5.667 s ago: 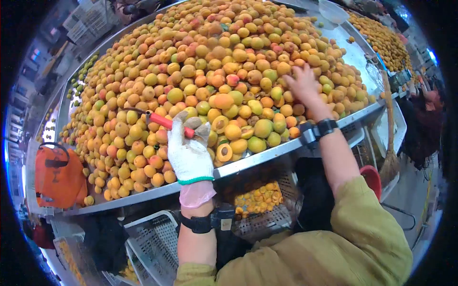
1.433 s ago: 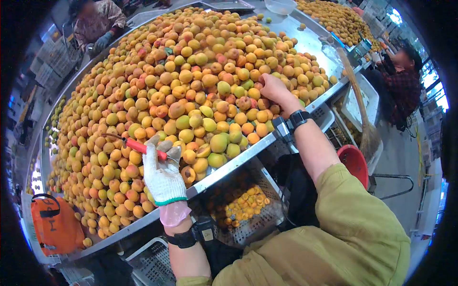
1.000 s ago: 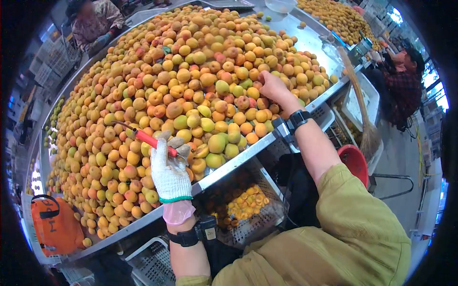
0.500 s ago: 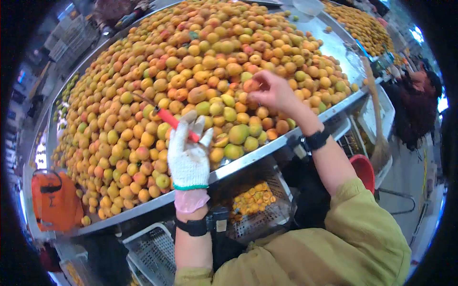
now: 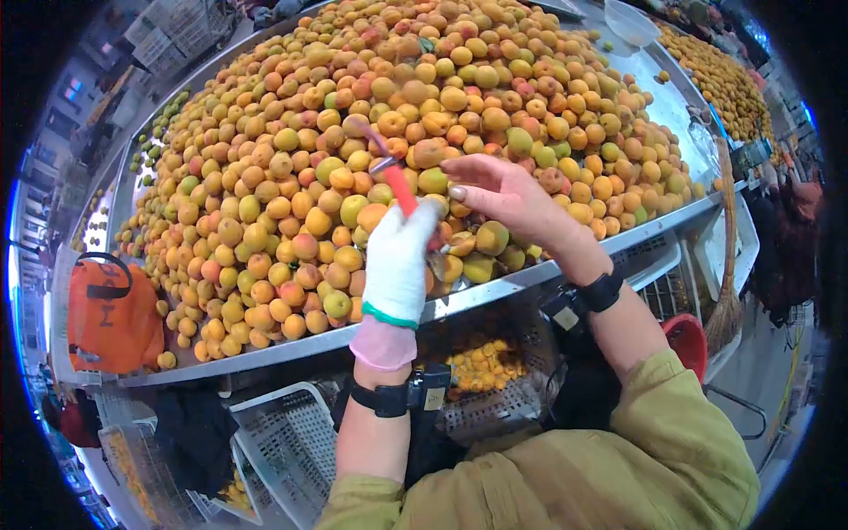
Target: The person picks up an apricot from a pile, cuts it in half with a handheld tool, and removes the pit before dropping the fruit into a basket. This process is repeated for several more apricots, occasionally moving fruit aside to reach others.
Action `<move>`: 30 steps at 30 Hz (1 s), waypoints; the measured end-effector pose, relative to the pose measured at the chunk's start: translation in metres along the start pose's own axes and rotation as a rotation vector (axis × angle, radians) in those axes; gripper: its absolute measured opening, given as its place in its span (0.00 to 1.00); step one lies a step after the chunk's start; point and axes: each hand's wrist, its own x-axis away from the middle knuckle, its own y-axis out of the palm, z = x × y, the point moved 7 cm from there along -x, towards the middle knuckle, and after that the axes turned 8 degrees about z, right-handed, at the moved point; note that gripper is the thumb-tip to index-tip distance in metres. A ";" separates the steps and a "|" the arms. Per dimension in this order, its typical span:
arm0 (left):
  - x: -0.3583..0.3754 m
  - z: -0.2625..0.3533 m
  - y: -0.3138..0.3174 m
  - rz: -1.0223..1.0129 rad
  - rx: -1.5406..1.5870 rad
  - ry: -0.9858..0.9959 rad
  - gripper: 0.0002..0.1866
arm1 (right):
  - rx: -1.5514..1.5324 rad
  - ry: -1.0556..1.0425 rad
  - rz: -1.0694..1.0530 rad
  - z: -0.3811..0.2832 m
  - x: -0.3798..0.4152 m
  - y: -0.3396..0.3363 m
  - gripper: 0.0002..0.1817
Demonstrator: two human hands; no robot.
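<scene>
My left hand (image 5: 402, 256), in a white knit glove over a pink one, is closed around the red handle of a knife (image 5: 399, 187). Its slim curved blade points up and away over the apricots (image 5: 291, 212). Bare and with thumb and forefinger apart, my right hand (image 5: 508, 199) hovers just right of the knife. I see no fruit in its grip, though its palm side is partly hidden. Below the right fingers, a cut-looking apricot (image 5: 461, 242) lies near the table's front edge, beside several greenish ones.
A metal rim (image 5: 512, 287) borders the heaped table. Beneath it, a crate (image 5: 495, 411) holds apricot halves (image 5: 481, 364). An orange bag (image 5: 113, 309) stands at the left corner. To the right are a red bucket (image 5: 685, 343), a broom (image 5: 726, 309) and another person (image 5: 791, 230).
The apricot in my right fingers is no longer visible there, and those fingers have spread. My left hand has turned the knife more upright. The view has shifted.
</scene>
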 end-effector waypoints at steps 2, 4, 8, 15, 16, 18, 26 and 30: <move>0.006 0.006 0.010 0.057 -0.681 0.206 0.12 | -0.154 0.090 0.068 -0.010 0.001 0.014 0.21; 0.011 0.009 0.025 0.027 -0.836 0.509 0.17 | -0.332 0.231 0.041 -0.007 0.008 0.034 0.18; 0.004 -0.002 0.020 -0.167 -0.259 0.019 0.20 | -0.424 -0.019 0.342 -0.033 0.005 -0.001 0.18; 0.010 0.028 0.012 -0.135 -0.009 0.212 0.24 | -0.475 0.208 0.372 -0.016 0.010 -0.048 0.13; 0.010 0.032 0.008 -0.099 0.029 0.245 0.24 | -0.480 0.202 0.364 -0.016 0.012 -0.045 0.13; 0.010 0.033 0.001 -0.100 0.094 0.220 0.23 | -0.351 0.107 0.202 -0.023 0.015 -0.032 0.11; 0.006 0.029 -0.008 -0.098 0.330 0.057 0.24 | -0.065 0.009 0.098 -0.025 0.019 -0.010 0.12; 0.009 0.046 -0.009 -0.037 0.113 0.272 0.25 | -0.110 0.007 0.106 -0.022 0.017 -0.009 0.12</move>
